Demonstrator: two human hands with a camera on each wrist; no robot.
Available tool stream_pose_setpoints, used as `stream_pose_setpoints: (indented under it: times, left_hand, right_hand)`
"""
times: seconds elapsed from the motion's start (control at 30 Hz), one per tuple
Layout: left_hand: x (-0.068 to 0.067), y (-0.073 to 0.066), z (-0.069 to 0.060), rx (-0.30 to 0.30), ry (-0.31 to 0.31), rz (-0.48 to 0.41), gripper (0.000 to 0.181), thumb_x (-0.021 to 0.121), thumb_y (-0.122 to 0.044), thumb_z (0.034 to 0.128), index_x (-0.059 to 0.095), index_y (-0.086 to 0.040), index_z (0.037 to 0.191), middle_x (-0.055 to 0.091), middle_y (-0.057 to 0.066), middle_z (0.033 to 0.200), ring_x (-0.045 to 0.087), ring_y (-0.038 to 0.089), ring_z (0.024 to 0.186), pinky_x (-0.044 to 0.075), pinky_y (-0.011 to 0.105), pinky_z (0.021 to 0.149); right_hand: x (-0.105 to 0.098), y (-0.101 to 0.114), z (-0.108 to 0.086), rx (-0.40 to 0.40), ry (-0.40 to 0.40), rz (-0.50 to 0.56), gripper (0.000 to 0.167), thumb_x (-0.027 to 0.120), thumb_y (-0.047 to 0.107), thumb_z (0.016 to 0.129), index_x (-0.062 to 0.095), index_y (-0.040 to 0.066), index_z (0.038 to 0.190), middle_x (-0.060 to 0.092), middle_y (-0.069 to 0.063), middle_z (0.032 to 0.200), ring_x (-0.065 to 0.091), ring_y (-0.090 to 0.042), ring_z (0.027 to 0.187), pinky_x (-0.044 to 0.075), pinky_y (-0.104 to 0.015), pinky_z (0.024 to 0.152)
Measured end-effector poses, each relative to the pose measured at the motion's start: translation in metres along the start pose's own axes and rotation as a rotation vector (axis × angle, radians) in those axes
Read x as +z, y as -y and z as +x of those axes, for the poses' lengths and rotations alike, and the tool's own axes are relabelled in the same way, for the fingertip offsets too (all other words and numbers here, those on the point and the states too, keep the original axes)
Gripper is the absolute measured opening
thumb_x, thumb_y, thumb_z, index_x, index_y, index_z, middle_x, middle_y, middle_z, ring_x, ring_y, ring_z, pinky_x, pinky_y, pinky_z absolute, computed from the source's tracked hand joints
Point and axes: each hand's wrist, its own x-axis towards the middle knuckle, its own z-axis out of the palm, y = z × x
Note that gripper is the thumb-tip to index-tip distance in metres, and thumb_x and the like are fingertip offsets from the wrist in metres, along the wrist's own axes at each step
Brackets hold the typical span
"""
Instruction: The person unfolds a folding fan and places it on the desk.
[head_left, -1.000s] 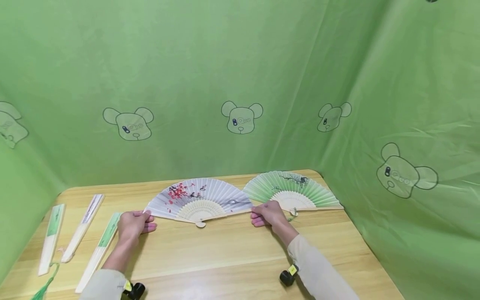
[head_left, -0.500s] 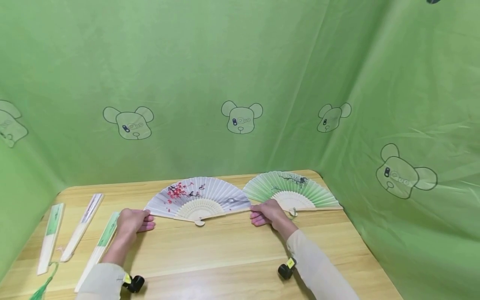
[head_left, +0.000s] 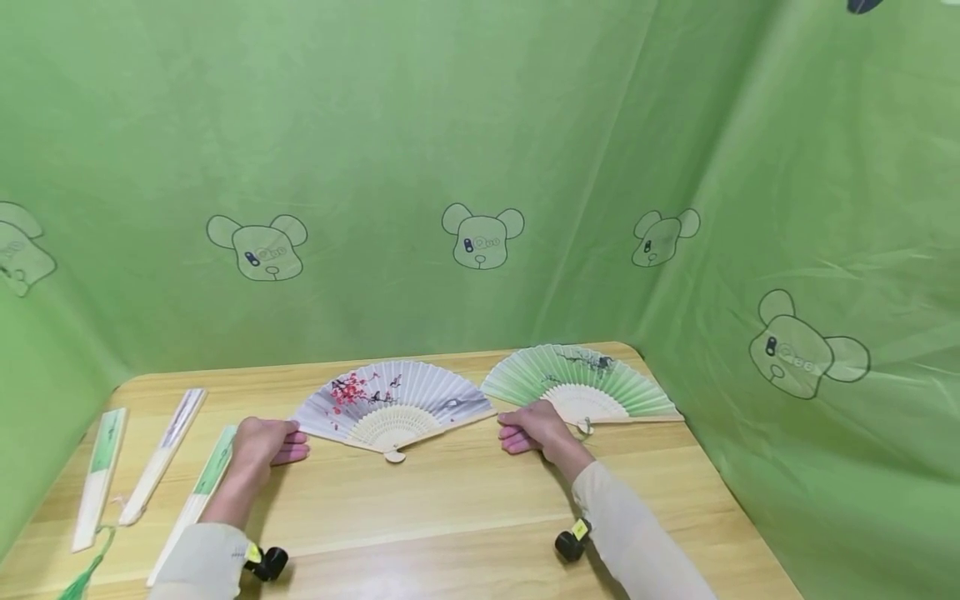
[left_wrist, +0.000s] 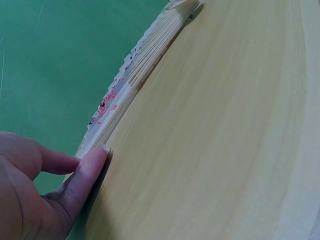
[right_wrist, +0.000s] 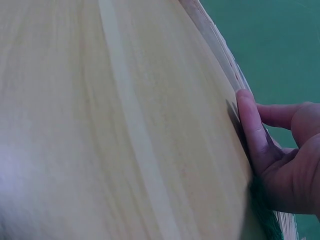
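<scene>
An opened white folding fan [head_left: 450, 396] with red blossoms lies spread on the wooden table, its pivot toward the person. My left hand [head_left: 262, 446] pinches its left end between thumb and index finger, as the left wrist view shows with the fan's outer rib [left_wrist: 112, 120]. Just off the fan's right end is my right hand [head_left: 536, 427], its thumb and index nearly straight and close together, with a thin gap to the rib in the head view. Behind the right hand lies an opened green folding fan [head_left: 637, 392]; its green tassel [right_wrist: 262, 210] hangs by the right hand.
Three folded fans lie on the left: a green one [head_left: 107, 442], a white-purple one [head_left: 172, 433] and another green one [head_left: 213, 462] partly under the left forearm. A green tassel [head_left: 86, 575] is at the front left. Green curtains [head_left: 375, 167] enclose the table [head_left: 420, 533].
The white fan has tilted slightly, its pivot coming a little toward the person and its right end shifting left, away from the right fingertips. Both hands have barely moved.
</scene>
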Motion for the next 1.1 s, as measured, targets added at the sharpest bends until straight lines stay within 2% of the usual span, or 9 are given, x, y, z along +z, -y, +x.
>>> stream_pose_setpoints:
  times: [0.33,0.47,0.6,0.77,0.93,1.1]
  left_hand:
    - [0.002,-0.002,0.006,-0.017,0.003,0.007,0.043,0.054,-0.001,0.103,0.043,0.024,0.137,0.073,0.01,0.074,0.075,0.016,0.062,0.071,0.032,0.069]
    - [0.004,-0.005,0.01,-0.022,0.005,0.024,0.045,0.055,-0.002,0.1028,0.043,0.024,0.138,0.073,0.01,0.075,0.075,0.017,0.062,0.071,0.033,0.069]
    - [0.006,-0.008,0.012,-0.023,0.006,0.046,0.047,0.056,-0.004,0.1027,0.042,0.023,0.139,0.073,0.008,0.075,0.074,0.015,0.061,0.071,0.032,0.068]
    - [0.007,-0.009,0.014,-0.026,0.01,0.062,0.045,0.056,-0.004,0.1025,0.045,0.022,0.138,0.073,0.007,0.075,0.074,0.014,0.061,0.071,0.031,0.068]
    - [0.007,-0.01,0.018,-0.02,0.004,0.076,0.045,0.056,-0.005,0.1024,0.045,0.021,0.138,0.073,0.006,0.074,0.073,0.013,0.06,0.07,0.03,0.067]
    - [0.005,-0.01,0.018,-0.009,0.009,0.072,0.047,0.056,-0.004,0.1023,0.043,0.024,0.138,0.073,0.008,0.073,0.073,0.014,0.059,0.07,0.032,0.066]
  right_hand:
    - [0.004,-0.001,-0.002,-0.019,-0.023,-0.019,0.021,0.074,0.013,0.094,0.072,-0.008,0.095,0.073,-0.006,0.067,0.07,-0.012,0.051,0.066,-0.025,0.052]
    - [0.008,0.001,-0.004,-0.086,-0.082,-0.081,0.018,0.073,0.009,0.094,0.072,-0.009,0.093,0.072,-0.008,0.066,0.068,-0.012,0.049,0.066,-0.027,0.049]
    - [0.013,0.006,-0.005,-0.231,-0.149,-0.213,0.016,0.075,0.006,0.091,0.071,-0.005,0.102,0.072,-0.011,0.068,0.065,-0.013,0.047,0.064,-0.029,0.046]
    - [0.015,0.01,-0.002,-0.397,-0.145,-0.465,0.029,0.081,0.009,0.088,0.073,0.004,0.115,0.07,-0.01,0.066,0.058,-0.013,0.044,0.058,-0.026,0.041]
    - [0.016,0.01,0.004,-0.455,-0.138,-0.644,0.019,0.082,0.017,0.089,0.079,0.01,0.106,0.07,-0.001,0.067,0.056,-0.01,0.044,0.053,-0.022,0.042]
    - [0.018,0.01,0.005,-0.47,-0.157,-0.705,0.013,0.083,0.017,0.088,0.08,0.011,0.099,0.067,0.001,0.064,0.054,-0.01,0.043,0.052,-0.022,0.042]
